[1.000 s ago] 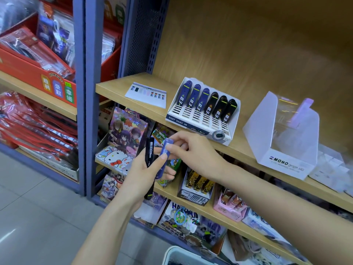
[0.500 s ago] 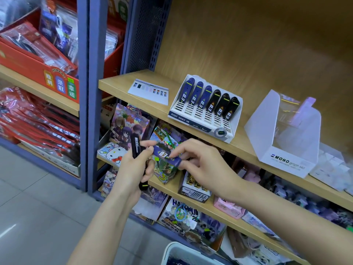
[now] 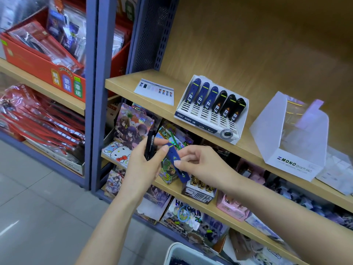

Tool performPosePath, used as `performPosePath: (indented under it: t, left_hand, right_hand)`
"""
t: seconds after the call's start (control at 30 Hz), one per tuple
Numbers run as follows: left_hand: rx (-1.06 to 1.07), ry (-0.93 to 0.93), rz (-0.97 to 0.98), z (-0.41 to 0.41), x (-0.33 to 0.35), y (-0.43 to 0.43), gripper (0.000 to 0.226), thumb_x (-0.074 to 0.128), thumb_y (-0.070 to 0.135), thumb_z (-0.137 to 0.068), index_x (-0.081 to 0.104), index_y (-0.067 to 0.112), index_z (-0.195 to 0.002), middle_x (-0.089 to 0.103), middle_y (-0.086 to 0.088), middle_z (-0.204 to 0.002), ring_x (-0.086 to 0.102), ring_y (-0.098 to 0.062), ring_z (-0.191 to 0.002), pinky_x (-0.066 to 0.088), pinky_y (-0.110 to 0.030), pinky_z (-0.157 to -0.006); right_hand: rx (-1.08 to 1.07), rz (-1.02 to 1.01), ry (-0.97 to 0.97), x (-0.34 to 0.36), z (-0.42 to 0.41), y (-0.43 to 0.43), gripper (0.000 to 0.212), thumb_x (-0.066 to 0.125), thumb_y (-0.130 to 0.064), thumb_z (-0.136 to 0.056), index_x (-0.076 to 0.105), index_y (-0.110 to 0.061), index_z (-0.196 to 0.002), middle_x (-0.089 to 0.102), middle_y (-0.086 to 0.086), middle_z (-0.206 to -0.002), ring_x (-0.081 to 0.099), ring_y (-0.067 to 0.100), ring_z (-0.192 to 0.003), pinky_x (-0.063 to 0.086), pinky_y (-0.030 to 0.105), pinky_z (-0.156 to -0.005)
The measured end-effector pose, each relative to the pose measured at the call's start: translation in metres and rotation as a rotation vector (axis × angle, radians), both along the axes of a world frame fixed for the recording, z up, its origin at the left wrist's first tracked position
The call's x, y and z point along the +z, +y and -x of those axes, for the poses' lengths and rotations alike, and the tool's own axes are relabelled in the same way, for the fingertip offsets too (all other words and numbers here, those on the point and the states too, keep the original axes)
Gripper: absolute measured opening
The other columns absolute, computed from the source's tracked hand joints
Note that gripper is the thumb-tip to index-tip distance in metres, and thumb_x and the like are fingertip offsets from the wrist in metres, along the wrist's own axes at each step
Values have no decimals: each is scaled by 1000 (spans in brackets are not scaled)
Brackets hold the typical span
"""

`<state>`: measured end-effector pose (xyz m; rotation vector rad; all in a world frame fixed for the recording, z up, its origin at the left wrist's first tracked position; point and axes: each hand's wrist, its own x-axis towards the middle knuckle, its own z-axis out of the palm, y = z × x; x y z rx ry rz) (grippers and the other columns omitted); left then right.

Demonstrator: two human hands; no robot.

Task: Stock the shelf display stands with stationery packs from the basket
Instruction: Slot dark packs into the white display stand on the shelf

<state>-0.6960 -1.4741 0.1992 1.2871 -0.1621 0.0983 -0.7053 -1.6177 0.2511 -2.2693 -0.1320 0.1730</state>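
**Bare hands, bare forearms**

Seen from the head camera: a slender bare left hand (image 3: 141, 165) and a slender bare right hand (image 3: 202, 165), both with short, rounded fingernails. One thumbnail turned to the camera on each. Knuckle creases plain across the back of the right hand. Behind the narrow wrists, a smooth bare left forearm (image 3: 107, 226) and a smooth bare right forearm (image 3: 286, 213), uncovered right to the frame's lower edge.
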Motion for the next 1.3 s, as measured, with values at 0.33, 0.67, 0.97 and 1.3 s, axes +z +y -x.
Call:
performPosePath:
  t: [0.33, 0.67, 0.97, 1.3]
  left_hand:
    - [-29, 207, -25, -8, -8, -1, 14, 57, 22, -94, 45, 15, -93, 33, 5, -54, 28, -2, -30, 21, -14, -35]
    - [-95, 240, 47, -10, -8, 1, 11, 51, 19, -96, 45, 10, -93, 41, -11, -76, 21, -12, -43, 15, -18, -37]
    - [-109, 270, 37, -13, -11, 1, 17, 49, 19, -97, 40, 11, -86, 38, -13, -76, 20, -12, -42, 14, -18, -36]
    - [-97, 312, 34, -15, -13, 2, 18, 49, 20, -97, 39, 10, -86, 40, -7, -64, 20, -12, -40, 13, -19, -37]
  right_hand:
    - [-315, -164, -534, 67, -50, -16, 31, 58, 1, -89, 40, -19, -103, 64, 2, -92, 70, 15, -74, 57, 26, -68]
    - [-363, 204, -699, 81, -111, -35, 18, 52, -12, -95, 66, -12, -106, 60, -1, -89, 65, 24, -89, 53, 39, -86]
    - [-286, 270, -622, 82, -116, -40, 9, 54, -10, -95, 58, -14, -102, 65, 4, -93, 63, 14, -75, 46, 3, -63]
    - [-220, 461, -607, 81, -123, -36, 12, 64, -13, -89, 68, -12, -100, 62, 5, -82, 63, 23, -81, 51, 32, -84]
